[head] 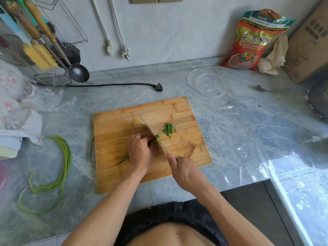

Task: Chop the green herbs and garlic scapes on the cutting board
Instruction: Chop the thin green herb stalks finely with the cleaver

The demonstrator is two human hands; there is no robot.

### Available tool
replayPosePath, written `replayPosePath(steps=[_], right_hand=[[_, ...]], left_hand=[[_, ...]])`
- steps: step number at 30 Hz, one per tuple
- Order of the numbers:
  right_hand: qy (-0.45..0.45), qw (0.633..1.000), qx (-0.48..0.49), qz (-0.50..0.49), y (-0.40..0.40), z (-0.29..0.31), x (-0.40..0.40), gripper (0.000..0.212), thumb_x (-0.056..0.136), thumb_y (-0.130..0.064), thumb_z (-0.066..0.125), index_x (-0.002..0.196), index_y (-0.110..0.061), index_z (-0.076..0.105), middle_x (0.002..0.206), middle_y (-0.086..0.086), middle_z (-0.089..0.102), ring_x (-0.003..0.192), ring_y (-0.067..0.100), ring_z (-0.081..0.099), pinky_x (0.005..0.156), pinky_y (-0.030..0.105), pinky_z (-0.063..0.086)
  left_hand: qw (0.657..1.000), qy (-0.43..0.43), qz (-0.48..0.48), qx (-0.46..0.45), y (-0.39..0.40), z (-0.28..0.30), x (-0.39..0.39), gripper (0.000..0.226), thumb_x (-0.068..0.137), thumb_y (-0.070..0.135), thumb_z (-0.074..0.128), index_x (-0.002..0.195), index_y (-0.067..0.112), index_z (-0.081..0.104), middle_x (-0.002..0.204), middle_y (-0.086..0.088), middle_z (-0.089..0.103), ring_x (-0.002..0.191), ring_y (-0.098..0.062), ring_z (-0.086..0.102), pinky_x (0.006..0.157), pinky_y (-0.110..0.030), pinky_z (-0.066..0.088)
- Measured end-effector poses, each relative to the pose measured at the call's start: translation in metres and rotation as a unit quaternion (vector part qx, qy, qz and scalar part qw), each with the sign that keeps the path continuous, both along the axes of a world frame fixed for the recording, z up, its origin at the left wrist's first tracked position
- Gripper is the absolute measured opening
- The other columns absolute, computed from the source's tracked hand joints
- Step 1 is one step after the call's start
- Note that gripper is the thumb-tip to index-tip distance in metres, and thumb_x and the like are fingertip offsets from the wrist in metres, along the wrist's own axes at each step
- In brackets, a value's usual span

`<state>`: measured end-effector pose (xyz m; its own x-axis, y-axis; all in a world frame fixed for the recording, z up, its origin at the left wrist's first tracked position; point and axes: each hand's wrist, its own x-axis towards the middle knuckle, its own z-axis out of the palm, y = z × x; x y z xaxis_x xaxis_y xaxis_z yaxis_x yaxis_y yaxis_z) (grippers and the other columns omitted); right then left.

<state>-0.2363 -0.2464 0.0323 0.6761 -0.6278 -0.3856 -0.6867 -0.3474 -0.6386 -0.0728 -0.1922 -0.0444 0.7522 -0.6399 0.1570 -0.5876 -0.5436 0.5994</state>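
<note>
Now we stand at the counter (230, 139) with the board (124, 121) in front of us. Our left hand (140, 150) lies knuckles up on the board, fingers curled down over a bunch of herbs (122, 160), pinning it; thin green stems stick out from under the wrist side, and a cut end shows at the fingertips. Our right hand (182, 170) is wrapped round the handle of the knife (152, 134), whose blade runs away from us across the board, right beside the left knuckles. Just right of the blade sits a small pile of chopped bits (169, 129). The scapes (60, 166) lie in a loose curve on the counter, well left of the board and off it. Beyond the board rest a clear tub (205, 83) and a black plug (158, 87).
</note>
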Motion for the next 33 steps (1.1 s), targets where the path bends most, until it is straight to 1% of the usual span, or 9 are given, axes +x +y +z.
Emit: replayPosePath(steps=[4, 10, 13, 15, 18, 22, 25, 29, 33], right_hand=[[0.008, 1.0, 0.0, 0.003, 0.001, 0.001, 0.001, 0.057, 0.102, -0.052, 0.029, 0.063, -0.011, 0.037, 0.055, 0.005, 0.043, 0.051, 0.018, 0.037, 0.048, 0.028, 0.028], [0.03, 0.999, -0.016, -0.002, 0.001, -0.007, 0.015, 0.052, 0.101, -0.053, 0.028, 0.066, -0.015, 0.035, 0.06, 0.006, 0.043, 0.051, 0.02, 0.038, 0.047, 0.032, 0.024], [0.031, 1.0, -0.004, 0.004, -0.005, -0.005, 0.024, 0.055, 0.101, -0.054, 0.025, 0.07, -0.011, 0.042, 0.064, 0.007, 0.047, 0.058, 0.024, 0.043, 0.054, 0.034, 0.032], [0.03, 0.999, 0.007, 0.009, -0.006, -0.005, 0.021, 0.058, 0.101, -0.055, 0.023, 0.073, -0.009, 0.045, 0.064, 0.007, 0.048, 0.06, 0.025, 0.045, 0.058, 0.034, 0.036], [0.018, 1.0, 0.012, -0.011, -0.003, -0.008, 0.007, 0.056, 0.101, -0.054, 0.027, 0.065, -0.012, 0.037, 0.059, 0.006, 0.045, 0.055, 0.024, 0.041, 0.056, 0.038, 0.035], [0.015, 1.0, 0.017, -0.017, -0.004, -0.007, 0.017, 0.054, 0.102, -0.051, 0.027, 0.065, -0.012, 0.034, 0.058, 0.005, 0.041, 0.053, 0.023, 0.038, 0.053, 0.038, 0.032], [0.016, 1.0, 0.005, -0.015, -0.004, -0.007, 0.025, 0.054, 0.103, -0.05, 0.028, 0.064, -0.013, 0.034, 0.059, 0.006, 0.042, 0.052, 0.021, 0.038, 0.048, 0.034, 0.026], [0.016, 0.999, 0.024, -0.022, -0.004, -0.009, 0.01, 0.057, 0.101, -0.055, 0.025, 0.063, -0.013, 0.033, 0.055, 0.004, 0.04, 0.051, 0.021, 0.036, 0.052, 0.034, 0.031], [0.02, 0.998, 0.028, -0.047, -0.012, -0.004, 0.013, 0.057, 0.102, -0.052, 0.025, 0.065, -0.012, 0.038, 0.057, 0.002, 0.043, 0.051, 0.017, 0.038, 0.051, 0.032, 0.031]], left_hand=[[1.0, -0.004, -0.002, -0.002, 0.001, -0.001, -0.001, 0.012, 0.083, 0.019, 0.072, 0.092, 0.023, 0.079, 0.085, -0.005, 0.069, 0.083, -0.027, 0.056, 0.072, -0.038, 0.046], [1.0, 0.003, 0.0, 0.0, 0.001, 0.001, -0.001, 0.02, 0.083, 0.031, 0.062, 0.086, 0.02, 0.078, 0.081, -0.005, 0.066, 0.08, -0.029, 0.056, 0.071, -0.039, 0.046], [1.0, 0.014, 0.01, -0.001, 0.0, 0.003, -0.002, 0.009, 0.083, 0.024, 0.07, 0.086, 0.024, 0.078, 0.08, -0.003, 0.066, 0.081, -0.029, 0.055, 0.072, -0.039, 0.045], [1.0, 0.018, 0.017, 0.001, 0.001, 0.002, -0.003, 0.012, 0.083, 0.02, 0.069, 0.087, 0.026, 0.078, 0.079, -0.002, 0.064, 0.081, -0.029, 0.054, 0.072, -0.039, 0.045], [1.0, 0.017, 0.023, 0.001, 0.001, 0.002, -0.004, 0.014, 0.083, 0.017, 0.069, 0.089, 0.026, 0.078, 0.078, -0.002, 0.062, 0.081, -0.028, 0.053, 0.07, -0.037, 0.043], [1.0, 0.0, 0.015, -0.001, 0.001, 0.004, -0.005, 0.013, 0.084, 0.016, 0.071, 0.089, 0.027, 0.077, 0.076, -0.001, 0.061, 0.077, -0.026, 0.052, 0.066, -0.033, 0.036], [1.0, 0.006, 0.01, 0.008, 0.002, 0.002, -0.003, 0.011, 0.085, 0.02, 0.07, 0.086, 0.028, 0.077, 0.077, -0.002, 0.063, 0.079, -0.028, 0.054, 0.068, -0.037, 0.042], [1.0, -0.01, 0.008, 0.014, 0.002, 0.0, -0.004, 0.011, 0.087, 0.02, 0.069, 0.091, 0.025, 0.078, 0.082, -0.002, 0.064, 0.081, -0.028, 0.054, 0.07, -0.037, 0.043], [1.0, -0.02, 0.011, 0.015, 0.002, -0.001, -0.006, 0.009, 0.087, 0.021, 0.071, 0.081, 0.017, 0.076, 0.082, -0.003, 0.064, 0.081, -0.028, 0.055, 0.069, -0.037, 0.042]])
